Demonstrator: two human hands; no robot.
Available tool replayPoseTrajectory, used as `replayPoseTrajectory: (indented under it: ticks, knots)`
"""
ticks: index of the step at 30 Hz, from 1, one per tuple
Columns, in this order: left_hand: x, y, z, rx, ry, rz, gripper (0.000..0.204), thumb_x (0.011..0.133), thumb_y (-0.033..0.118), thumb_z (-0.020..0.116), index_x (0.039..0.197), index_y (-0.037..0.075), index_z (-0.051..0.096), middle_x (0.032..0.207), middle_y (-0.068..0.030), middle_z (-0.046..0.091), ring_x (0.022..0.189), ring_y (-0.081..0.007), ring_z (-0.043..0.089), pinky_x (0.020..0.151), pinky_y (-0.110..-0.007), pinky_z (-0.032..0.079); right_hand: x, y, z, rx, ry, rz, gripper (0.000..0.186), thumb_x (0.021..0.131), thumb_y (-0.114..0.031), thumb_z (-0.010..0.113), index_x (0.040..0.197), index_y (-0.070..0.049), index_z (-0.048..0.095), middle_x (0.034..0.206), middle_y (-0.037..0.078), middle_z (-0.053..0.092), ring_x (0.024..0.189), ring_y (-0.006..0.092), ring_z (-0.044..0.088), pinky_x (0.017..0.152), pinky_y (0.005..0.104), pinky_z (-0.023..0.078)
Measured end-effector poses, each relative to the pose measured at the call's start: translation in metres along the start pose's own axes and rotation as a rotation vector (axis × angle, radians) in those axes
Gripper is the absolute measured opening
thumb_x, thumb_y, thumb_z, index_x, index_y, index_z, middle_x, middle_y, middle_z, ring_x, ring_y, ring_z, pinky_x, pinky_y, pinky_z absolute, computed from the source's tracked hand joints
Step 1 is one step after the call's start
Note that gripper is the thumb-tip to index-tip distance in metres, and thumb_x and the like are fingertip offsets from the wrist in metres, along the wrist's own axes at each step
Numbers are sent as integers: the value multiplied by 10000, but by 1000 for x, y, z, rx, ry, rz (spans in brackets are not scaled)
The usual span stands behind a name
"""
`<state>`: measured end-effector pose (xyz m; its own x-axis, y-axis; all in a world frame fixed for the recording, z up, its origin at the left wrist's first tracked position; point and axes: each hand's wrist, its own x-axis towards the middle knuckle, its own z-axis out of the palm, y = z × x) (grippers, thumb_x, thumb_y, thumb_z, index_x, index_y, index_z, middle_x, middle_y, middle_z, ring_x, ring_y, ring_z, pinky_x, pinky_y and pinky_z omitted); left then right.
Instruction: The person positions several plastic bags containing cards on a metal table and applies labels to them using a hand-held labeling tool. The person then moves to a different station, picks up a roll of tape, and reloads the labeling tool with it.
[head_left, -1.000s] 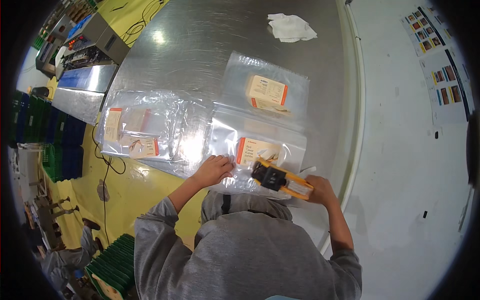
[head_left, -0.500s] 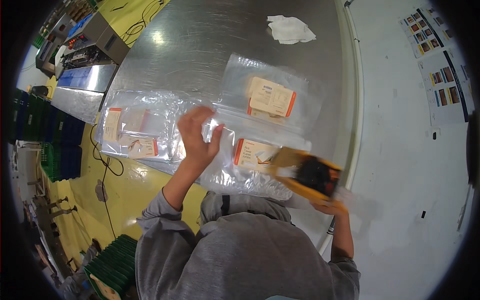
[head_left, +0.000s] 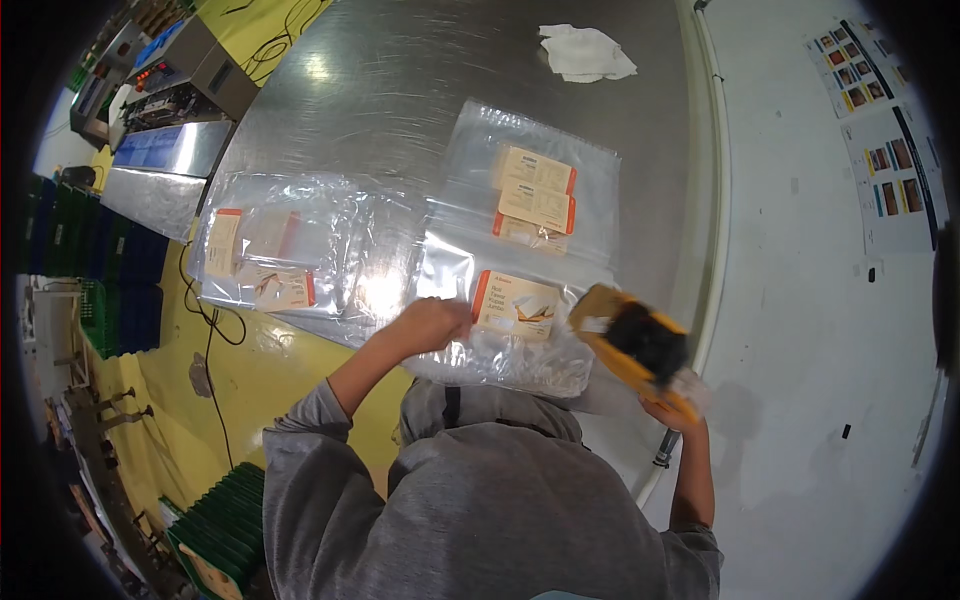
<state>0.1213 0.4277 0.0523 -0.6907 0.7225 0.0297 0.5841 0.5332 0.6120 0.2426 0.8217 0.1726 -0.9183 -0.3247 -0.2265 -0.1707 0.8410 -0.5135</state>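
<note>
My left hand rests with curled fingers on the edge of a clear plastic bag that lies on the steel table and holds an orange-and-cream label card. My right hand is off the table's right edge and grips a yellow-and-black packet, blurred by motion. A second clear bag with similar cards lies further back. A pile of clear bags with cards sits to the left.
A crumpled white cloth lies at the table's far end. A machine with a blue surface stands at the left. Green crates are on the yellow floor. Printed sheets lie on the white floor at right.
My left hand rose over the bags and has come back down on the near bag's edge. My right hand carried the yellow-and-black packet off the bag to the right, past the table edge.
</note>
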Motion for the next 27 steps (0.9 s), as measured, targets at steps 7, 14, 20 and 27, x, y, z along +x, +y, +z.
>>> replayPoseTrajectory:
  ticks: [7,14,20,27]
  knots:
    - [40,47,-73,159,978,14,225,730,156,670,895,68,547,909,-79,575,840,-258,516,756,-362,369,28,-2,12,166,-174,-61,327,729,-257,635,992,-74,565,866,101,584,815,262,582,732,339,481]
    - [-16,-10,19,33,-30,80,248,719,273,678,869,115,559,914,-68,543,866,-257,536,740,-398,426,54,6,52,-79,-148,202,362,544,-259,776,758,-44,578,737,126,589,688,343,568,586,394,452]
    - [-3,-17,12,3,-34,97,138,741,202,645,822,107,586,832,-41,549,766,-236,557,665,-367,443,12,1,1,150,32,15,321,588,-240,720,827,-66,594,781,102,594,682,286,594,636,346,501]
    - [34,56,-87,76,802,7,370,679,119,731,989,40,543,968,-124,538,936,-288,492,816,-374,383,11,-3,20,-73,5,-189,250,742,-233,621,947,-90,604,912,77,624,880,196,605,757,325,477]
